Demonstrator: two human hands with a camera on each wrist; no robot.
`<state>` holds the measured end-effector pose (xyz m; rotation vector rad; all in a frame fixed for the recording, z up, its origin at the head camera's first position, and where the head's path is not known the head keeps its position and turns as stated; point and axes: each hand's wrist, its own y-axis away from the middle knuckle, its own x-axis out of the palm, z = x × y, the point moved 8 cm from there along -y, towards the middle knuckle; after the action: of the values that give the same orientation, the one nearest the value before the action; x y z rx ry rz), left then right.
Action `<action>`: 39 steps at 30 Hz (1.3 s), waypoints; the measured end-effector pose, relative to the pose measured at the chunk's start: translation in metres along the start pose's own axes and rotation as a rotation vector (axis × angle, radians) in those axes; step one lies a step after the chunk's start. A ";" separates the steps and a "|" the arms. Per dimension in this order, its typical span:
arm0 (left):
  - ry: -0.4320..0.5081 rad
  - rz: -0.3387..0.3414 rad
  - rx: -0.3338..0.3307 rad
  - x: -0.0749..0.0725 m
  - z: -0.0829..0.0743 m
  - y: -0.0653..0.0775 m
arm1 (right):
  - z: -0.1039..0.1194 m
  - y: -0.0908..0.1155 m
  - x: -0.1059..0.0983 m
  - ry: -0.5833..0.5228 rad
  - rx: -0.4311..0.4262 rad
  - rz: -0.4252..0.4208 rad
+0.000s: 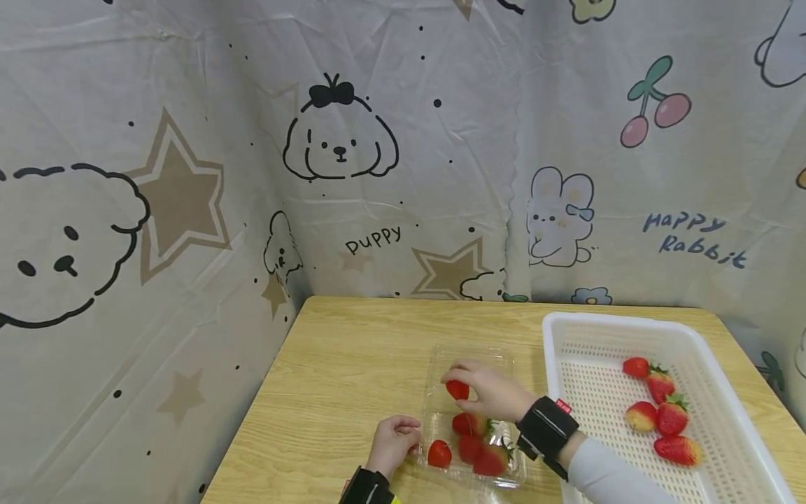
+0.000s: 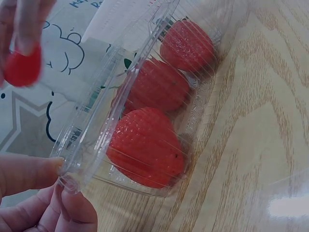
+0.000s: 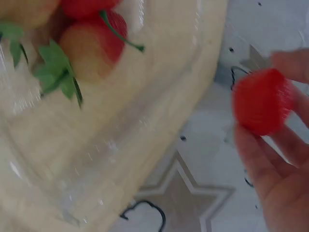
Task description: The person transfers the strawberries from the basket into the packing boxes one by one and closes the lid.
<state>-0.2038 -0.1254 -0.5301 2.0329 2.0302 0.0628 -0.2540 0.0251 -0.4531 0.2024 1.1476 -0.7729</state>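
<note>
Above the clear plastic clamshell box [image 1: 434, 406], my right hand [image 1: 488, 392] holds a red strawberry [image 3: 260, 104] between thumb and fingers. My left hand [image 1: 392, 444] pinches the near left corner of the box's rim [image 2: 67, 180], thumb on top and fingers below, as the left wrist view shows. Inside the box's near half lie several strawberries [image 1: 439, 454], some with green leaves. The lid half [image 1: 472, 352] lies folded open on the far side, below and beyond my right hand.
On the right of the wooden table [image 1: 340, 364] stands a white perforated basket [image 1: 585, 420]. Several more strawberries [image 1: 676, 450] lie in its right part. A printed curtain [image 1: 378, 245] hangs behind the table and along its left side.
</note>
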 end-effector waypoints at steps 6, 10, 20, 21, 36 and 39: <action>0.005 0.002 0.001 0.000 -0.001 0.000 | -0.004 -0.002 0.043 -0.010 0.003 0.193; 0.016 0.005 -0.006 0.000 0.009 -0.006 | -0.005 -0.001 0.062 -0.008 -0.020 0.243; 0.001 -0.006 -0.009 0.001 0.037 -0.023 | -0.005 0.009 0.083 0.000 0.063 0.381; 0.001 -0.007 -0.015 0.000 0.039 -0.024 | -0.004 0.009 0.084 -0.008 0.067 0.387; 0.003 -0.011 -0.024 0.001 0.030 -0.019 | -0.009 0.008 0.078 -0.075 0.096 0.373; 0.000 -0.010 -0.016 0.001 0.031 -0.019 | -0.005 0.003 0.050 -0.123 0.090 0.251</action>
<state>-0.2154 -0.1294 -0.5642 2.0131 2.0330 0.0774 -0.2459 0.0076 -0.4993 0.3625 0.9500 -0.6060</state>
